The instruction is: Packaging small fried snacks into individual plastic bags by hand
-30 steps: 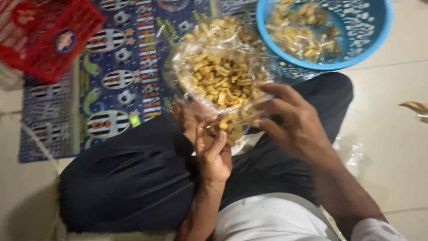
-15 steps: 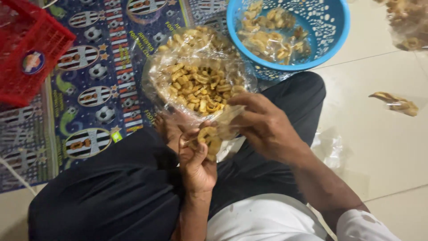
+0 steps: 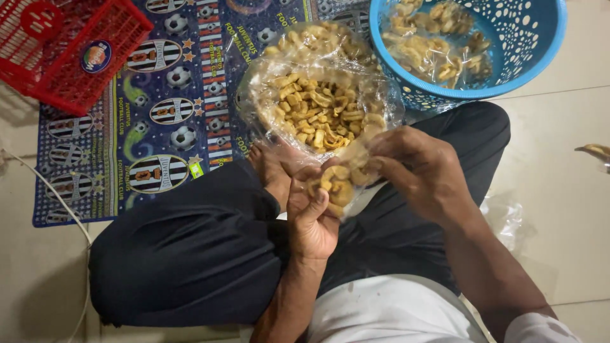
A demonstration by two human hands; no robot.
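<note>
Small clear bag (image 3: 340,190) of tan snack pieces sits over my lap, just below the big open snack bag (image 3: 318,108). Left hand (image 3: 311,216) clamps its base, right hand (image 3: 419,171) pinches the top. Best keep the mouth upright, pinch tight. Film's crinkly, half full.

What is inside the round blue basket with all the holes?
The round blue plastic basket holds small clear bags of yellow-brown fried snacks. The bags cover part of its bottom, so whatever lies beneath them cannot be seen.
</note>
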